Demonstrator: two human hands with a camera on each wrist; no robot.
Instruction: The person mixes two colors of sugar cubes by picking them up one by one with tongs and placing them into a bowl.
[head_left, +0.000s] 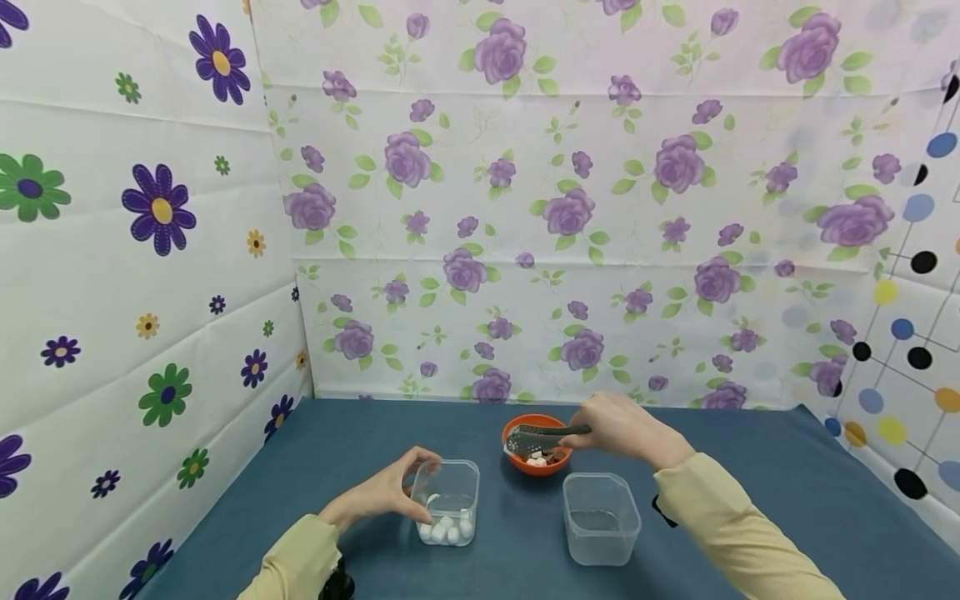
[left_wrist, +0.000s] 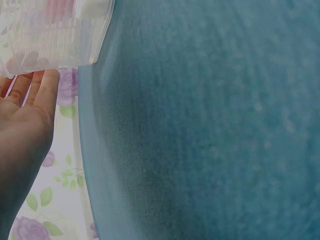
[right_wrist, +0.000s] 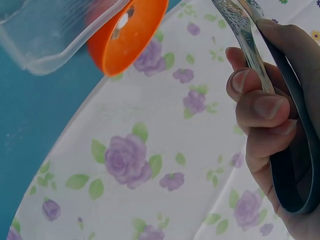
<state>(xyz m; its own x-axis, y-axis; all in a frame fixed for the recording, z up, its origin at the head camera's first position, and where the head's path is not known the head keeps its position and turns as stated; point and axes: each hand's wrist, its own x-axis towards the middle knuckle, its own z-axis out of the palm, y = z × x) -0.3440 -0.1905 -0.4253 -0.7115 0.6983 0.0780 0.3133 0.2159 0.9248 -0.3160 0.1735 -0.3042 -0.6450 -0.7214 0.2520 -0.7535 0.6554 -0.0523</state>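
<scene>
From my distant seat I see creased cloth walls [head_left: 480, 208] printed with flowers and dots round a grainy blue table [head_left: 360, 433]. Taking the table's middle as my dial, the left hand [head_left: 393, 487], at nine o'clock, curves thumb and fingers about the left tub [head_left: 459, 483]; the right hand [head_left: 621, 425], at two, grips the tongs [head_left: 546, 433] with curled fingers. Both tubs are squarish, clear plastic with rounded corners, and the right tub [head_left: 600, 546] stands between three and four. A round, smooth orange bowl [head_left: 536, 470] sits at twelve. Over it hang the tongs, their dark handle bent into a U, their heads pierced with small holes; whether they touch anything, I cannot tell. White rounded lumps [head_left: 445, 532] lie in the left tub, white and brown bits [head_left: 538, 460] in the bowl.
</scene>
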